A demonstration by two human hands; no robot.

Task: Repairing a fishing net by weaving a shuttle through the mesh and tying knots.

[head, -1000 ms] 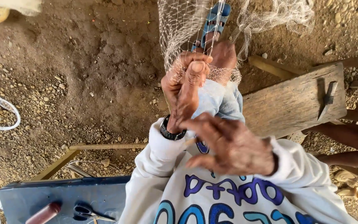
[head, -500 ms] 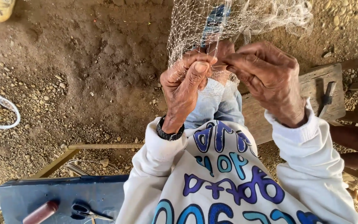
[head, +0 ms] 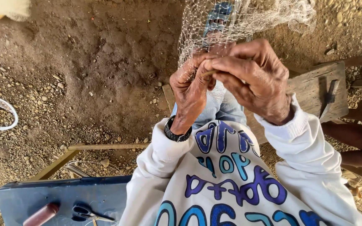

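1. Pale, fine mesh of a fishing net [head: 248, 25] hangs above the person's knees, over the dirt ground [head: 84, 75].
2. The left hand [head: 191, 90] has its grip closed on the lower edge of the net.
3. The right hand [head: 252, 79] pinches a thin brown stick [head: 209, 73], touching the left fingertips.
4. A dark blue counter [head: 63, 196] at lower left carries black scissors [head: 86, 212] and a reddish spool [head: 42, 214] near its front edge.

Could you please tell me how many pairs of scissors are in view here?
1. The scissors lie on the dark blue board at the lower left, beside a reddish spool, well away from both hands at the net. The person's body may hide others.
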